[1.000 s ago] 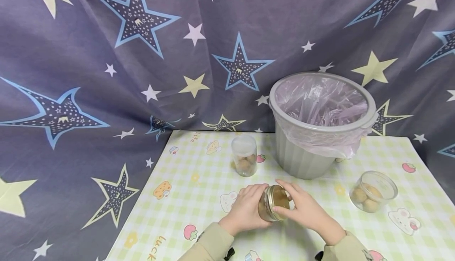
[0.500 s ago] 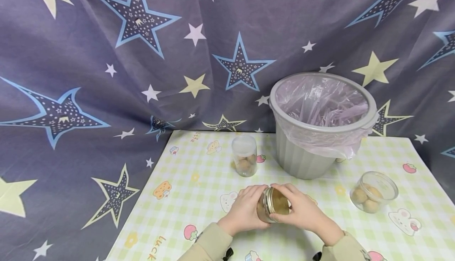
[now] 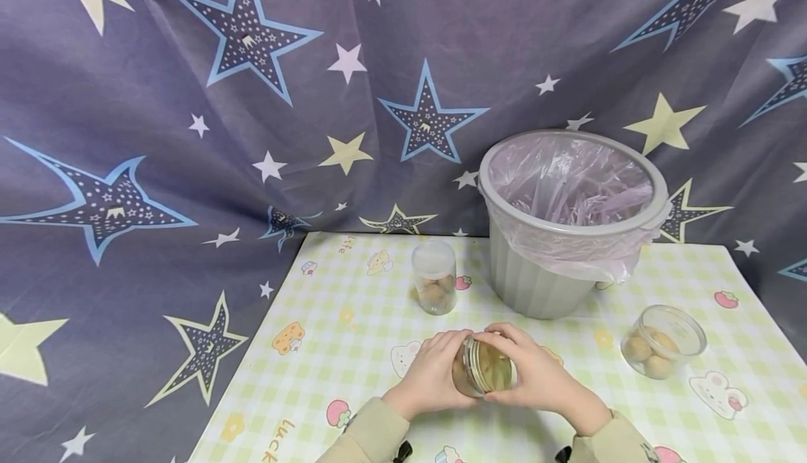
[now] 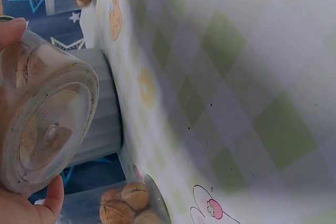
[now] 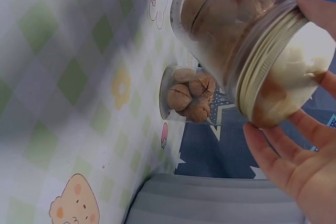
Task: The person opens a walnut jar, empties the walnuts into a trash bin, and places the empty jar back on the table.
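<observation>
A clear jar (image 5: 220, 30) with brown walnuts inside is tilted on its side above the table, its gold lid (image 3: 494, 366) facing right. My left hand (image 3: 433, 373) holds the jar body from the left; the jar's round base (image 4: 52, 135) shows in the left wrist view. My right hand (image 3: 541, 379) grips the lid's rim, with thumb and fingers spread around its edge in the right wrist view. The lid sits on the jar mouth.
A tall clear canister (image 3: 433, 277) of walnuts stands behind the hands. To the right is a short round clear tub (image 3: 663, 342) holding several pale brown walnuts. A grey bin (image 3: 536, 277) with a pink bag liner stands at the back of the checked tablecloth (image 3: 359, 393).
My right hand's fingers have shifted around the lid, and now sit closer around its edge. The jar has moved slightly left, still in my left hand.
</observation>
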Demonstrator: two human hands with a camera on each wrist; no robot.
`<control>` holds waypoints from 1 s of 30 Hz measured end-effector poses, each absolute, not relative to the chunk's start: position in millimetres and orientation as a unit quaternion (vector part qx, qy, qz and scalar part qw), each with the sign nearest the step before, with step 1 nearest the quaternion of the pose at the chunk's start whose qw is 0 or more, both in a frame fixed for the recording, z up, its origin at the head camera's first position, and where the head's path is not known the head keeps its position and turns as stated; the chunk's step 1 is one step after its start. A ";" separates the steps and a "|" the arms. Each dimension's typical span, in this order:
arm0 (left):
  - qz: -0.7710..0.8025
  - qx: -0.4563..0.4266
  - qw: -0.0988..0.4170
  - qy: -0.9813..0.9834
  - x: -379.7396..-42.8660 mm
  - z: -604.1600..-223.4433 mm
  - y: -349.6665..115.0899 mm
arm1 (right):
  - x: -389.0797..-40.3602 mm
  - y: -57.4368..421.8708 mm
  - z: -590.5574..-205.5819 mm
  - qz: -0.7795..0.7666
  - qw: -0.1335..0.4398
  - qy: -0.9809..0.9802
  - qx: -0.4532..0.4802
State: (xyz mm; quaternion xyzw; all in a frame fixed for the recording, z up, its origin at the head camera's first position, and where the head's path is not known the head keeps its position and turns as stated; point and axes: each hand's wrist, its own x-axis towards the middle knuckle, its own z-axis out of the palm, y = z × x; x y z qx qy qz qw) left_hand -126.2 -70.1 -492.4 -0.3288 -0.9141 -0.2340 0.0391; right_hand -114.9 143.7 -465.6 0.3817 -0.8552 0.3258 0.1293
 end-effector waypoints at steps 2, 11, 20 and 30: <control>-0.240 -0.325 0.040 -0.914 -126.1 -491.9 -70.8 | -115.5 143.6 -466.3 0.331 0.133 -0.852 0.385; -0.260 -0.317 0.048 -0.911 -128.7 -491.4 -74.8 | -115.3 143.1 -463.7 0.342 0.131 -0.859 0.359; -0.313 -0.277 0.034 -0.908 -130.6 -492.1 -86.9 | -117.1 143.9 -460.7 0.369 0.145 -0.843 0.363; -0.364 -0.214 0.035 -0.906 -129.9 -495.8 -106.8 | -121.8 145.1 -463.8 0.373 0.159 -0.846 0.346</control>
